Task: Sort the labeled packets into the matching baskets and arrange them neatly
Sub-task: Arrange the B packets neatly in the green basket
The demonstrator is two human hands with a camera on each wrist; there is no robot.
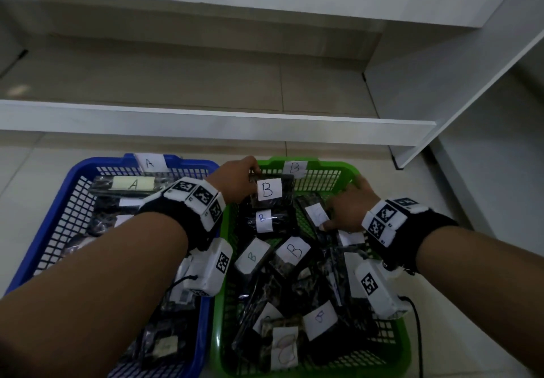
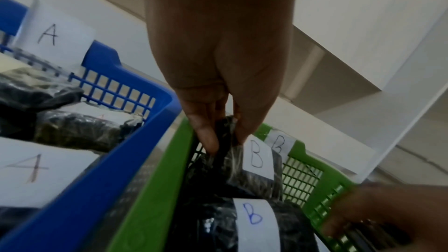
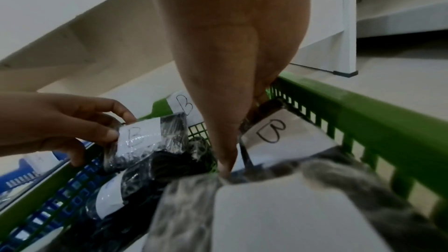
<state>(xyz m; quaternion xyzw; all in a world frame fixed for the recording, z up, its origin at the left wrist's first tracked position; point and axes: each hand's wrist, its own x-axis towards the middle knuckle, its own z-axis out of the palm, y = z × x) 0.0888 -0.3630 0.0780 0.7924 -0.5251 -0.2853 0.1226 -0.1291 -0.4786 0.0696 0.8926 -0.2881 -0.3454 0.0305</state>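
Tidying B packets in the green basket (image 1: 379, 339), lower right of frame.
My left hand (image 1: 235, 180) pinches a B packet (image 1: 272, 190); right hand (image 1: 350, 206) grips another (image 1: 316, 214). Next, I'd lay both flat.

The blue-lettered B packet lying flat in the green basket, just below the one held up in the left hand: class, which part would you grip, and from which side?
Probably best from above, fingers across the dark ends either side of the white band on the blue-lettered B packet. It lies flat among neighbours in the green basket, so only its top is free.
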